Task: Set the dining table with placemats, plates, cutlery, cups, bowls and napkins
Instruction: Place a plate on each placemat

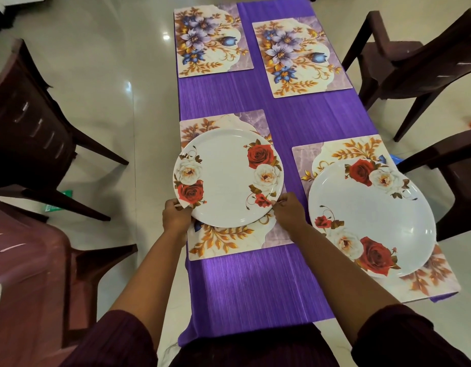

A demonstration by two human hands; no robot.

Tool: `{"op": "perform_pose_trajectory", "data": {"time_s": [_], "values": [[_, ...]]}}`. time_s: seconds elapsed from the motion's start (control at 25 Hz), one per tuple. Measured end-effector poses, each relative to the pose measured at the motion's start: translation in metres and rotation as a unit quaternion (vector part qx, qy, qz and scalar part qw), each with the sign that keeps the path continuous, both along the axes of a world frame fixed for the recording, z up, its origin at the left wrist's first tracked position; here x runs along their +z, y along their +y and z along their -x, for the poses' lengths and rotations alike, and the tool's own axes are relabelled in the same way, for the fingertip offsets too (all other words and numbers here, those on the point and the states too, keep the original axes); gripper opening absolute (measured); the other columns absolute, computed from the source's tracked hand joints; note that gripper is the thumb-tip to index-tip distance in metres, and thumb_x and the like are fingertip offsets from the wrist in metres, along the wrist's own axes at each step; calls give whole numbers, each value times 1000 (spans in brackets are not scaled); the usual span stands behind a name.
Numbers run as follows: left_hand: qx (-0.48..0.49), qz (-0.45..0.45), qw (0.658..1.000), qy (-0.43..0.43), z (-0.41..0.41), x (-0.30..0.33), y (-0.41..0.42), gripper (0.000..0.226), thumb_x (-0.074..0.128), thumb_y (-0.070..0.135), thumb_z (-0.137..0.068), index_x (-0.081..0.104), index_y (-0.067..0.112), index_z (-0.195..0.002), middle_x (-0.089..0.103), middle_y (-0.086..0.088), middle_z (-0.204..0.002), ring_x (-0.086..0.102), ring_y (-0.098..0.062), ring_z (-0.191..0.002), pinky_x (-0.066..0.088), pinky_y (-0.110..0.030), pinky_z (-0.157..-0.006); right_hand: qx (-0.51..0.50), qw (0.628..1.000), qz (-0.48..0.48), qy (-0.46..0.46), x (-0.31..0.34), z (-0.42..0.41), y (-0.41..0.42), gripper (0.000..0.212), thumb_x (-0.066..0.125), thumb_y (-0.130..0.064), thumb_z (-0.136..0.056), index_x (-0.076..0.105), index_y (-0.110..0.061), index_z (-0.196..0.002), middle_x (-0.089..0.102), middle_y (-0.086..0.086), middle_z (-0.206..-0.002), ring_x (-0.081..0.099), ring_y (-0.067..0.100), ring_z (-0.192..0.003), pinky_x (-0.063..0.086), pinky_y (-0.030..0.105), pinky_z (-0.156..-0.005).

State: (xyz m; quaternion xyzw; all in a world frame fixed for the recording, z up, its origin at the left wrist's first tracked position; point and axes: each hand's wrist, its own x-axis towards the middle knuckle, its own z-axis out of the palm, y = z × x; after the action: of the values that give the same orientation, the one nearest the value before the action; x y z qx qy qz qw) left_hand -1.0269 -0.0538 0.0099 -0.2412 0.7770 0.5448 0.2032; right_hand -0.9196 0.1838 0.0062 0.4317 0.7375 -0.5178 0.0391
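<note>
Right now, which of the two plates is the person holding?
The plate on the near left placemat: left hand and right hand grip its near rim. The other plate lies untouched on the right.

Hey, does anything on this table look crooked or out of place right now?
The near left plate sits off-centre: it overhangs its placemat's left edge and the table edge, with both hands gripping its rim. The far right placemat lies slightly askew.
</note>
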Motion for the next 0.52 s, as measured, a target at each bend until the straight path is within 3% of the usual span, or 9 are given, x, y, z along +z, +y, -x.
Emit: {"op": "perform_pose_trajectory", "data": {"time_s": [0.32,0.52], "values": [[-21,8,999,26,-6,0,3,35,67,23,-91,49,18,-121,62,-6,-116,62,-26,-105,54,-43,-91,16,1000,-25,-2,1,7,1,27,52,-10,-97,42,-7,-122,60,10,-111,58,23,-97,49,36,-78],[-22,21,999,36,-11,1,4,40,63,26,-93,47,18,-129,59,-5,-121,60,-26,-109,52,-41,-91,36,998,-43,2,-1,5,1,25,52,-10,-97,43,-6,-120,61,11,-110,61,26,-100,48,33,-75]]}}
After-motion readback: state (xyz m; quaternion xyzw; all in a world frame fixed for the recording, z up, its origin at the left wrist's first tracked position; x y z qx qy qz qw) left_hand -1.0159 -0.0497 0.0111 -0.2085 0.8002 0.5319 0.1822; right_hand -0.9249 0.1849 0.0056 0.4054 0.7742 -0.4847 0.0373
